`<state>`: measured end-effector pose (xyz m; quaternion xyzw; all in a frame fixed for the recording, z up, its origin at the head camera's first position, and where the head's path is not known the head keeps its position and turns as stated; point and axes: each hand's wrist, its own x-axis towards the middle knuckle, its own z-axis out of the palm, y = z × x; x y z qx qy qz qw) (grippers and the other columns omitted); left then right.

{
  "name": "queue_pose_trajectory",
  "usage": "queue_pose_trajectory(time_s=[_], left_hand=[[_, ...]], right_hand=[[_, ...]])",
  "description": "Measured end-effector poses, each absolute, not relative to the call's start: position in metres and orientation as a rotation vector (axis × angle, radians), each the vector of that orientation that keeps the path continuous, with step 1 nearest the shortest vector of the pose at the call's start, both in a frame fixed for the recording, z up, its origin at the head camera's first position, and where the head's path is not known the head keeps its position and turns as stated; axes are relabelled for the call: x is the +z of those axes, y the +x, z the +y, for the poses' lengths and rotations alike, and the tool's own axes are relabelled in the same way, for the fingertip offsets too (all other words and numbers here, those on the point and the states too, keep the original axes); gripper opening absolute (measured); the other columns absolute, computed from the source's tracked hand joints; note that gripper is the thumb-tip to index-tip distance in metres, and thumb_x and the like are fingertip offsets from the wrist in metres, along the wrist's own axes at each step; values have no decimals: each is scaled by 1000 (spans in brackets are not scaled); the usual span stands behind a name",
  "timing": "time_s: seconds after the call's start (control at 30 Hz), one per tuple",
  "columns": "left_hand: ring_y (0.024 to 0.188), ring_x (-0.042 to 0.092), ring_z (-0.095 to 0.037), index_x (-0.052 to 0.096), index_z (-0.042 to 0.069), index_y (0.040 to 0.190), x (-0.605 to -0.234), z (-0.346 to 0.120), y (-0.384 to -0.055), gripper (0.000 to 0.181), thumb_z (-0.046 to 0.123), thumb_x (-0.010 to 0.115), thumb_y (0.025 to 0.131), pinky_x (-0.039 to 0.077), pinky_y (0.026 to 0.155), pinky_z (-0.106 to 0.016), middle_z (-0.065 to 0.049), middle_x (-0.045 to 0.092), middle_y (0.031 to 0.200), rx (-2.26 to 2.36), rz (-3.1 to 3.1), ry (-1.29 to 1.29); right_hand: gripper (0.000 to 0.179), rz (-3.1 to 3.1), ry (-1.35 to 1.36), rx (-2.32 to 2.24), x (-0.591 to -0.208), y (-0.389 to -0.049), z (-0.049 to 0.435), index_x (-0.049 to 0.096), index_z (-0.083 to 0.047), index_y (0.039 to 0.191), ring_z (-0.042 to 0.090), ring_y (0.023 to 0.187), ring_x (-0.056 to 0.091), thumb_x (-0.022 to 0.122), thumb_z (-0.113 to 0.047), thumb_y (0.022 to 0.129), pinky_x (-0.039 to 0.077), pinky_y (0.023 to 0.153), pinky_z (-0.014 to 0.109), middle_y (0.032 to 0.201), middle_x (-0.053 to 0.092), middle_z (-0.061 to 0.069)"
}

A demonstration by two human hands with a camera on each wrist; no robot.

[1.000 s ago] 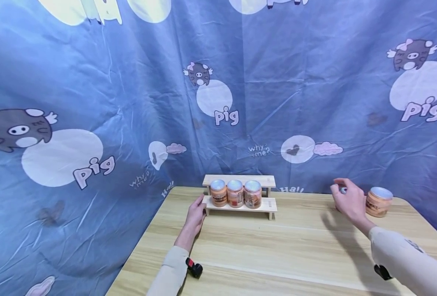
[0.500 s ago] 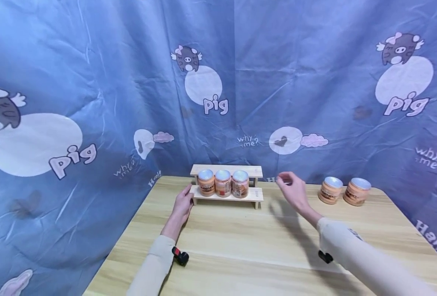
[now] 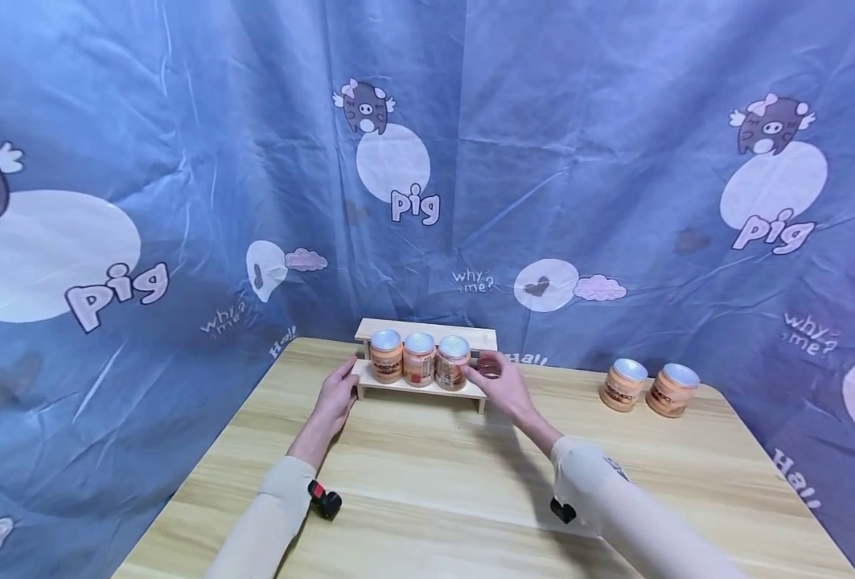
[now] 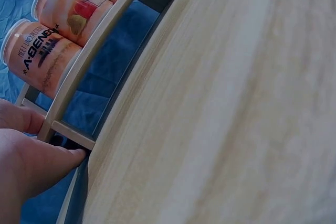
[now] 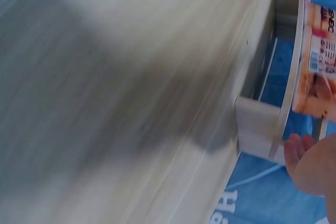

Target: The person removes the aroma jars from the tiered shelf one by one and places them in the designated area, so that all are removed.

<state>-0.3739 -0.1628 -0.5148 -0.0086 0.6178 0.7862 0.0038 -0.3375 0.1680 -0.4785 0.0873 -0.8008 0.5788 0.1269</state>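
Observation:
A small two-step wooden rack stands at the back of the table, with three orange-labelled cans on its lower step: a left can, a middle can and a right can. My left hand holds the rack's left end. In the left wrist view, its finger and thumb lie about the end leg. My right hand is at the rack's right end, thumb close beside the right can. Its curved fingers sit near the step's end in the right wrist view, with nothing visibly between them.
Two more orange cans, one beside the other, stand at the table's back right. A blue curtain with pig prints hangs behind the light wooden table.
My right hand has moved left from beside the two cans on the right to the rack's right end. The left hand stays at the rack's left end. The head view has shifted.

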Motion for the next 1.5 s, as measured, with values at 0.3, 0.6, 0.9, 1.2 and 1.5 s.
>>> queue_pose_trajectory(time_s=[0.3,0.6,0.9,1.2,1.5], left_hand=[[149,23,-36,25,2,160,-521,-159,-367,63,-6,40,100,21,120,-49,-20,16,166,2492,1909,-22],[147,27,-39,27,1,159,-546,-137,-359,63,-6,43,99,27,118,-50,-24,18,164,2480,1888,-30],[146,25,-41,28,-3,158,-553,-129,-356,62,-6,42,98,25,119,-50,-29,18,162,2512,1893,-11],[146,27,-40,27,-3,158,-543,-143,-360,62,-7,42,98,27,118,-47,-28,19,163,2505,1920,-6],[145,30,-39,27,-2,159,-524,-156,-367,62,-5,41,99,28,118,-47,-26,19,163,2486,1981,30]], right_hand=[[70,-2395,336,1540,-484,-340,147,58,-1,138,31,115,63,88,-28,82,50,103,44,124,67,18],[62,-2343,202,1585,-506,-326,157,62,1,133,32,110,66,88,-20,81,54,98,43,120,69,20],[61,-2319,207,1589,-513,-325,162,62,4,132,33,106,68,88,-17,81,57,94,41,118,70,22],[55,-2316,202,1587,-499,-327,169,64,5,127,34,106,68,86,-16,82,58,92,41,116,70,23],[55,-2317,255,1518,-478,-330,181,63,7,127,35,107,67,85,-19,83,57,94,43,117,69,25]])
